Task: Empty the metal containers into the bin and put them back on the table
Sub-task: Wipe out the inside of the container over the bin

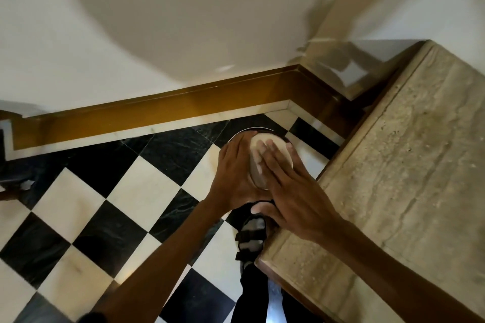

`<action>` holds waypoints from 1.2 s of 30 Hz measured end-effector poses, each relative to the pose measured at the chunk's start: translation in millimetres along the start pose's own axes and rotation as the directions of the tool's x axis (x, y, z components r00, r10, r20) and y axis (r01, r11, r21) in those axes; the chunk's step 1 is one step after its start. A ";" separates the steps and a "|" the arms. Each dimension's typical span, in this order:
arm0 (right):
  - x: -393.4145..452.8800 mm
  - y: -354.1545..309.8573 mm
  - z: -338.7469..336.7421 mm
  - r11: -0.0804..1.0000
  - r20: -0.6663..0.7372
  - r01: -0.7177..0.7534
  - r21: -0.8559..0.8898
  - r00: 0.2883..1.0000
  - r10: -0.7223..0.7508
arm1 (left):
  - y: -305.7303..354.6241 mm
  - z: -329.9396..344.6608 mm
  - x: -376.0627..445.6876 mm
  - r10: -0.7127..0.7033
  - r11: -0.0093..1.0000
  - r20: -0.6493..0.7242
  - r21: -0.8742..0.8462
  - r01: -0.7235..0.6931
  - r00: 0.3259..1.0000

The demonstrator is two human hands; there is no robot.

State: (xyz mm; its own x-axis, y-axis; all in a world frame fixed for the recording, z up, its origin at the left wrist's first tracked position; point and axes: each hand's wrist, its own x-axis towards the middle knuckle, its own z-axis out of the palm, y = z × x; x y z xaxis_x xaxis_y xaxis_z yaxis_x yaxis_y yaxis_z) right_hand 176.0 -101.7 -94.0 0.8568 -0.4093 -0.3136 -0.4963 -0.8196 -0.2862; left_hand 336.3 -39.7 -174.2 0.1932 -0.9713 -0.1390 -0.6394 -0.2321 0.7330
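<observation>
Left hand [236,176]: bare, no ring | right hand [294,191]: bare, no sleeve | foot [252,238]: black strapped sandal | leg: dark trousers [252,294]

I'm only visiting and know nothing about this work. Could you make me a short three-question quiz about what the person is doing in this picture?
1. True or false: both hands are on the metal container.
2. Where is the container held? A) resting on the stone table; B) over the dark round bin on the floor; C) flat on the checkered floor.
3. Fill in: the container's flat base faces ____ the camera.

Key:
1. True. The left hand grips its side and the right hand lies flat on its base.
2. B. Only part of the bin's rim shows behind the hands.
3. Towards; it appears tipped over, mouth away from view.
</observation>
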 end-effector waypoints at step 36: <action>-7.2 -18.7 11.7 0.994 -0.090 -0.104 0.036 0.990 0.106 | 10.1 -7.0 -8.1 0.007 1.000 0.029 0.015 -0.007 1.000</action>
State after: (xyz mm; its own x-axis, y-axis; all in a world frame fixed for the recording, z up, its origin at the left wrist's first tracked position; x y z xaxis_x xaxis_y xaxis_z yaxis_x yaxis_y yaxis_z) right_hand 177.5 -78.8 -97.0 0.8082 -0.5284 -0.2599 -0.5871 -0.7578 -0.2847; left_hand 333.5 -33.8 -161.0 0.1672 -0.9739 -0.1534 -0.6517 -0.2259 0.7241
